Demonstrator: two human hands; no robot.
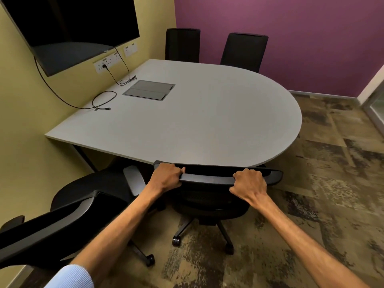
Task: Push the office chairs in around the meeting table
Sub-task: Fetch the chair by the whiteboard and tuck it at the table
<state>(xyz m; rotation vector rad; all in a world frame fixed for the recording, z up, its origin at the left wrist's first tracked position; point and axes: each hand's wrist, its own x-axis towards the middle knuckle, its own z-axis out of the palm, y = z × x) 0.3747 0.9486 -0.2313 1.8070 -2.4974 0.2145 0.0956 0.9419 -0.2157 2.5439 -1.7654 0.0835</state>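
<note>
A grey meeting table [207, 121] with a rounded right end stands against the yellow wall. A black office chair [207, 179] sits at its near edge, backrest top close against the tabletop rim. My left hand [166, 177] and my right hand [248, 183] both grip the top bar of that backrest. A second black chair [83, 208] stands at the lower left, turned at an angle and out from the table. Two more black chairs [182, 44] [244, 50] are at the far side, tucked against the table by the purple wall.
A black screen [72, 28] hangs on the yellow wall above wall sockets [107, 63]. Loose black cables [104, 100] and a flush cable hatch [148, 90] lie on the tabletop. Patterned brown carpet [322, 183] spreads to the right; a glass door frame [374, 104] is at the far right.
</note>
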